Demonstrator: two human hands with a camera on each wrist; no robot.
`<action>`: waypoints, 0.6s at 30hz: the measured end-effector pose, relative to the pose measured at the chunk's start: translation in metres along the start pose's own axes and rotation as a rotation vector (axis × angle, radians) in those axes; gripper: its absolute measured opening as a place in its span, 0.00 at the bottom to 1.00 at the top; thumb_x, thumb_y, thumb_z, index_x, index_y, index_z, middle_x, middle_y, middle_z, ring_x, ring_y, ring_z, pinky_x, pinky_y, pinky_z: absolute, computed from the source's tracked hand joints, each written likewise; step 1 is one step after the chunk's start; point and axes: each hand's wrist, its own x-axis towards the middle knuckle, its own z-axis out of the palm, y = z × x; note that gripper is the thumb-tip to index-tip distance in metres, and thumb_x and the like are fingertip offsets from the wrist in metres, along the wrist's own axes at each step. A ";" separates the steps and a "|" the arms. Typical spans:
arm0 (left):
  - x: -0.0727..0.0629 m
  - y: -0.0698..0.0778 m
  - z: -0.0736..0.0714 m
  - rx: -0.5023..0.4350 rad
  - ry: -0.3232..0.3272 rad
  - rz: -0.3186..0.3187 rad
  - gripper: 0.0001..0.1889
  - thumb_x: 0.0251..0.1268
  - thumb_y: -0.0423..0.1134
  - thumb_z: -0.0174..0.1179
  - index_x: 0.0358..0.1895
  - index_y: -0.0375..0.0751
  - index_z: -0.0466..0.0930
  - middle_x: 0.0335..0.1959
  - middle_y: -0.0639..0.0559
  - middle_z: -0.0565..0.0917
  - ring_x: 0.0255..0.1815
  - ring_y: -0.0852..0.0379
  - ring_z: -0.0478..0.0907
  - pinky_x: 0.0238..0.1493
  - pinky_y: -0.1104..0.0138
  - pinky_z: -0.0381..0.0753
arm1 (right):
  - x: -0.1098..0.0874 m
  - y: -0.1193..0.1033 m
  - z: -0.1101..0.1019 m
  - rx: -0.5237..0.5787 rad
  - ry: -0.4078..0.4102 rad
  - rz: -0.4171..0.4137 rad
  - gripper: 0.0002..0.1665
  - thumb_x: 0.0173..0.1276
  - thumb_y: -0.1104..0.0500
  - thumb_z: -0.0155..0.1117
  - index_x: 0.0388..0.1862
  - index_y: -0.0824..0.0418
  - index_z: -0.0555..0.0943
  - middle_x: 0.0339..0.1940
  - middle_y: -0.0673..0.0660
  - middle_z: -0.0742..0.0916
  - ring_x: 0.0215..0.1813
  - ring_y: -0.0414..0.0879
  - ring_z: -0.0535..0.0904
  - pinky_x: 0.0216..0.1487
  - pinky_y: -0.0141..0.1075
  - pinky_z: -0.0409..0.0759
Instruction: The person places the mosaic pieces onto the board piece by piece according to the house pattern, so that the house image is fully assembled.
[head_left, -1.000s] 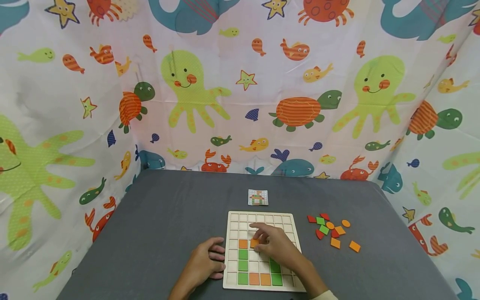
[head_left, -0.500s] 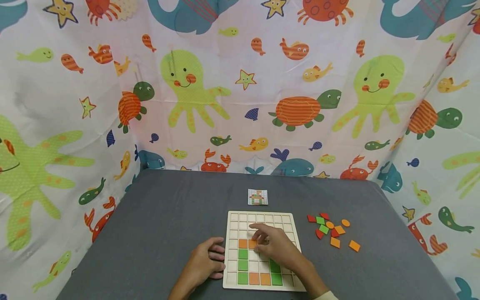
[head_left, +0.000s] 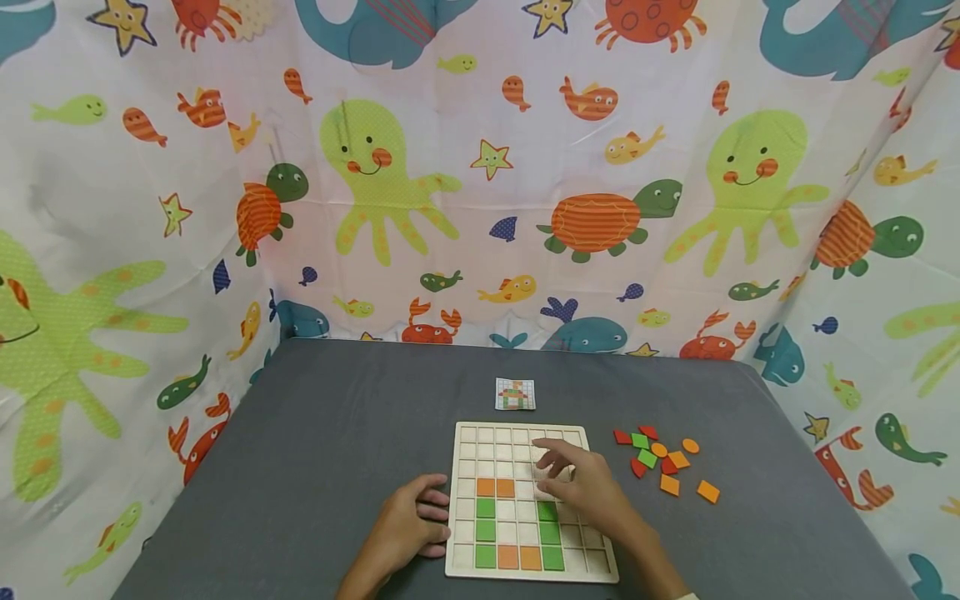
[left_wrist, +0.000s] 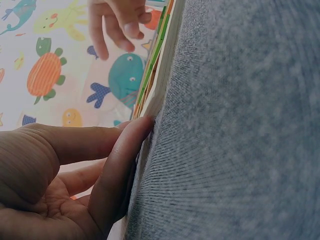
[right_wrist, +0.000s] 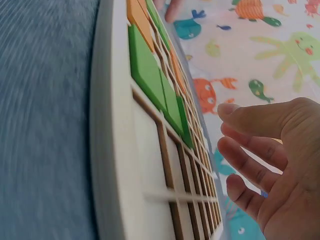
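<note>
A pale wooden grid board point(head_left: 457, 550) lies on the grey cloth. Green square tiles point(head_left: 486, 531) fill cells in two columns. Between the columns' lower ends sit two orange tiles point(head_left: 519, 557), and two more orange tiles point(head_left: 496, 487) lie side by side higher up at the left. My left hand point(head_left: 401, 525) rests at the board's left side, its fingertips touching the edge; the left wrist view shows them close at the rim point(left_wrist: 161, 95). Over the board's right half hovers my right hand point(head_left: 588, 487), fingers loosely bent and holding nothing, as the right wrist view confirms.
Right of the board lies a loose group of red, green and orange pieces point(head_left: 648, 458), some round, some square. A small printed pattern card point(head_left: 515, 394) lies behind the board. Curtains point(head_left: 480, 208) with sea animals enclose the table's back and sides.
The right hand has set the second orange tile into its cell beside the first, let go, and moved right. The left hand has stayed at the board's edge.
</note>
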 end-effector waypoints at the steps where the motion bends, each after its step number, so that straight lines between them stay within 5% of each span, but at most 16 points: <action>1: 0.000 0.000 0.000 -0.001 0.000 -0.001 0.40 0.49 0.14 0.71 0.71 0.30 0.74 0.51 0.41 0.83 0.45 0.51 0.85 0.28 0.56 0.92 | -0.001 0.002 -0.003 -0.004 0.014 -0.001 0.33 0.63 0.65 0.79 0.68 0.54 0.83 0.42 0.48 0.90 0.42 0.40 0.85 0.39 0.33 0.81; 18: -0.001 0.001 0.000 0.008 0.007 -0.001 0.40 0.49 0.15 0.72 0.71 0.31 0.74 0.50 0.42 0.83 0.45 0.51 0.85 0.28 0.56 0.92 | -0.024 0.036 -0.046 -0.002 0.224 0.040 0.33 0.61 0.63 0.82 0.66 0.56 0.83 0.42 0.53 0.91 0.40 0.37 0.84 0.41 0.32 0.84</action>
